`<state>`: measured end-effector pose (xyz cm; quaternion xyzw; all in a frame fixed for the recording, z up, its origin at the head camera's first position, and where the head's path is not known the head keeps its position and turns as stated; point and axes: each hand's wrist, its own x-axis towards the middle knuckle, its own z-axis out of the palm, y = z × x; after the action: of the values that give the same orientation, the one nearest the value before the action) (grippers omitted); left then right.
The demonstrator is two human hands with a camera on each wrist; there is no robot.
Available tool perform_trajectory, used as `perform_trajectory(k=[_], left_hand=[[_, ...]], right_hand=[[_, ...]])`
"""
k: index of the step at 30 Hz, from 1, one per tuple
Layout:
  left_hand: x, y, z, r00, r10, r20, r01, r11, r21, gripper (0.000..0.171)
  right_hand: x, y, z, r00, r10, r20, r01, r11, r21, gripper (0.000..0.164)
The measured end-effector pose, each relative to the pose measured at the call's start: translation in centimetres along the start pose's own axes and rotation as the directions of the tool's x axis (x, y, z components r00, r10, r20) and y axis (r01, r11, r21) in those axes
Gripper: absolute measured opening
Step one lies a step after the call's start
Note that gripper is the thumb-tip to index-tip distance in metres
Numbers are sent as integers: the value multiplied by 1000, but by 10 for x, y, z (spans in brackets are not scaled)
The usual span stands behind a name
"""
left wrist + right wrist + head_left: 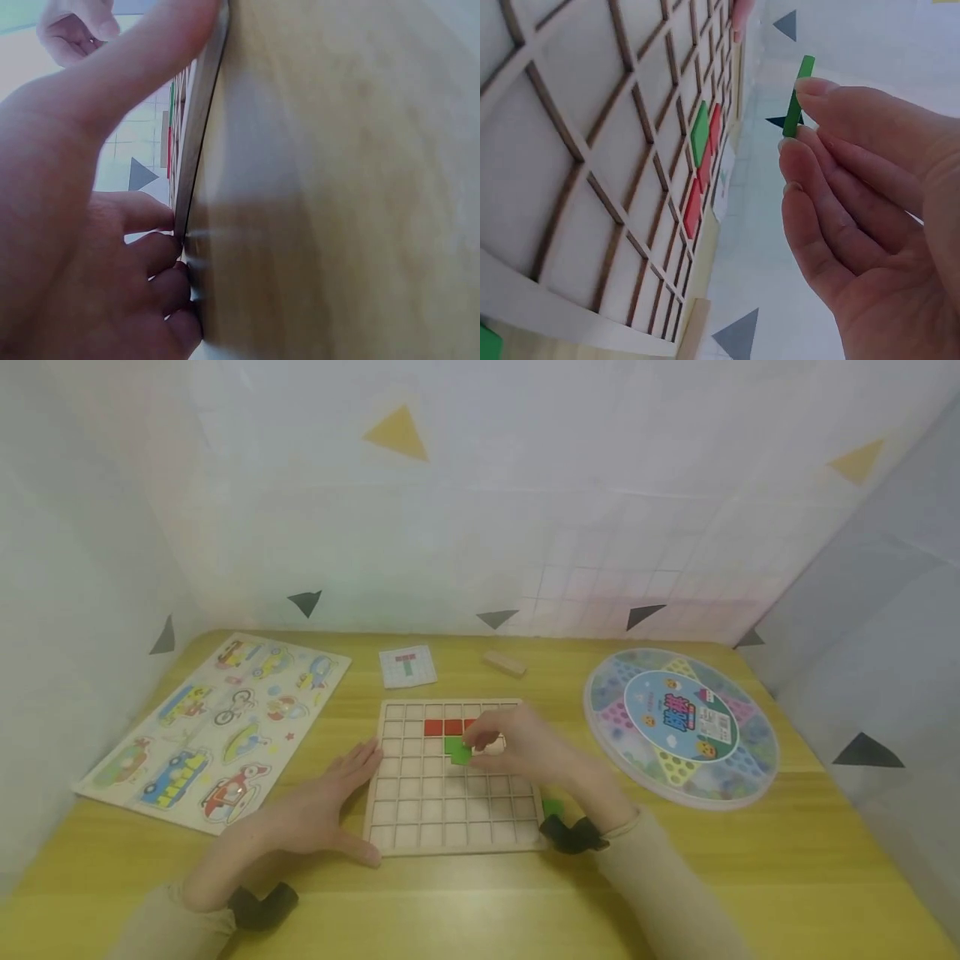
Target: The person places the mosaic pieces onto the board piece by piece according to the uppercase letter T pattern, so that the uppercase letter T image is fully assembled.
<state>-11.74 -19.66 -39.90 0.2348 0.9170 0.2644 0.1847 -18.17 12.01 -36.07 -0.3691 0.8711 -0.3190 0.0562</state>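
A wooden grid board (416, 789) lies on the table. Three red square tiles (433, 727) sit in a row in its upper cells, the rightmost partly behind my fingers. One green tile (699, 135) rests in a cell just below that row. Between thumb and fingertips, my right hand (525, 747) pinches another green square tile (799, 97), held above the board and apart from it. My left hand (318, 806) lies along the board's left edge, with extended fingers touching the upper side and the thumb by the lower corner.
A card (407, 667) with a red and green T pattern lies behind the board, near a small wooden block (505, 662). To the left is a vehicle picture puzzle (217, 731); to the right, a round game box (681, 727). Loose green (552, 808) shows beside my right wrist.
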Motion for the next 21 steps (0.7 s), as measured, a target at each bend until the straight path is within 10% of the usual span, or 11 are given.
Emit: perform_trajectory(k=[21], left_hand=[[1,-1,2,1000,-4,13,4,1000,-1,133]], right_hand=[[6,8,25,999,28,17,-28,1000,2,22]])
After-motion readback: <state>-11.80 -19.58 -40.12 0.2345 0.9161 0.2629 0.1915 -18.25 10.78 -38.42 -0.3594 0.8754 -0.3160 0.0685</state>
